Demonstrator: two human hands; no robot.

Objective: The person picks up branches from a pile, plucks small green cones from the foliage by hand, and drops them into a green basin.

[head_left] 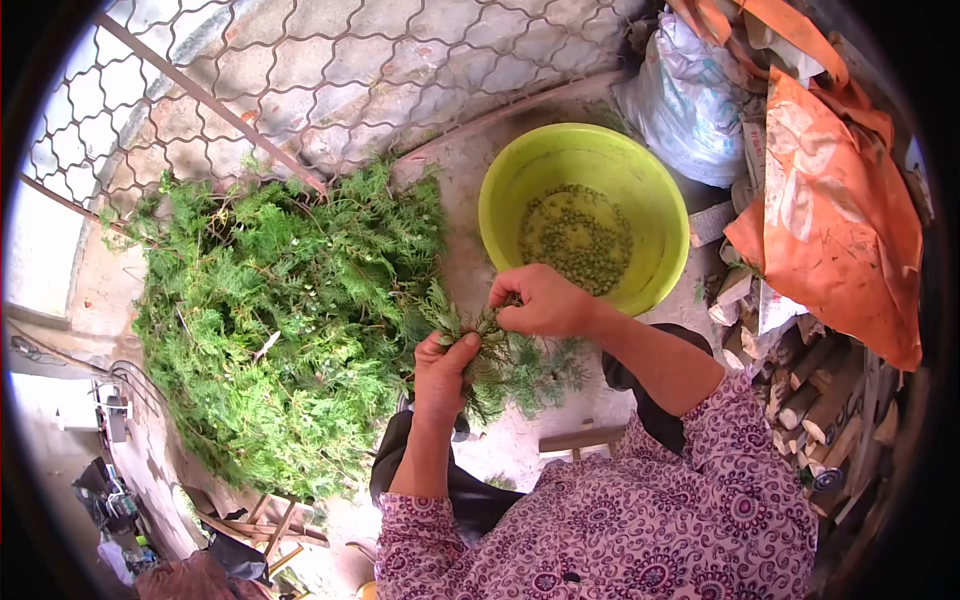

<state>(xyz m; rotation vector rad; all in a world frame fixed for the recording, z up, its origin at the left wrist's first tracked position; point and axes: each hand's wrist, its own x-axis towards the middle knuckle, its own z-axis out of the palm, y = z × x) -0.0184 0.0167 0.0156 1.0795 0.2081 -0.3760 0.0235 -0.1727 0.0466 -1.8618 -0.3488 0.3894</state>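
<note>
My left hand (440, 375) is closed around a green evergreen sprig (486, 385), its flat, scaly leaves fanning out below and above the fingers. Just right of it, my right hand (540, 300) pinches with thumb and forefinger at the sprig's upper end; what lies between those fingertips is too small to make out. Beyond the right hand stands a yellow-green plastic basin (645, 185), its bottom partly covered with small round green cones (575, 240). To the left of my left hand spreads a large heap of cut evergreen branches (290, 290).
A wire mesh fence (400, 75) runs along the back. On the right are a white woven sack (685, 105), an orange sack (825, 220) and stacked firewood (815, 400). A wooden stool edge (580, 440) shows near my lap. Cables (130, 385) lie at left.
</note>
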